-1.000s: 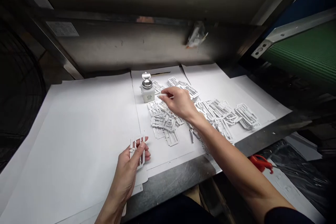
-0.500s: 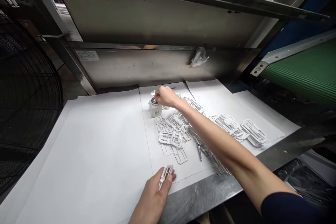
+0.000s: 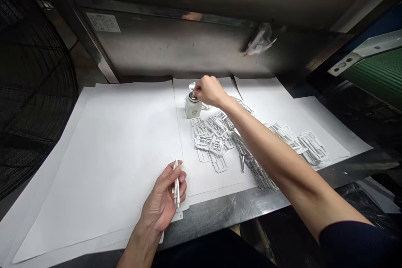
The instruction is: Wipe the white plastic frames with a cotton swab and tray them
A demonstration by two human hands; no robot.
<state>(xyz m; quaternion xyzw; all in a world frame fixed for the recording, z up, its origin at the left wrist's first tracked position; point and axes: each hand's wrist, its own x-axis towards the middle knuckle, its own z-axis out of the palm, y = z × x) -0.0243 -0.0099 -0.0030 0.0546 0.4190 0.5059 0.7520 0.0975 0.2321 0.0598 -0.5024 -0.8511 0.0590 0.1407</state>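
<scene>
My left hand (image 3: 161, 197) is closed on a white plastic frame part (image 3: 176, 186), held edge-on above the front of the paper. At the back of the table my right hand (image 3: 210, 91) is at the mouth of a small white square bottle (image 3: 193, 109), its fingers pinched together. Whatever is between those fingertips is hidden. The bottle's round lid (image 3: 192, 86) stands flipped up behind the fingers. In front of the bottle lies a loose heap of white plastic frame parts (image 3: 215, 134), partly covered by my right forearm.
White paper sheets (image 3: 125, 146) cover the metal table (image 3: 226, 211). A pointed metal tool (image 3: 242, 163) lies beside the heap. More stacked frame parts (image 3: 310, 146) are at the right. A black mesh guard (image 3: 34, 92) stands left; a plastic bag (image 3: 260, 42) hangs on the back panel.
My left hand has turned the frame part more upright and edge-on and moved left. My right hand stays at the bottle mouth. The view has tipped downward.
</scene>
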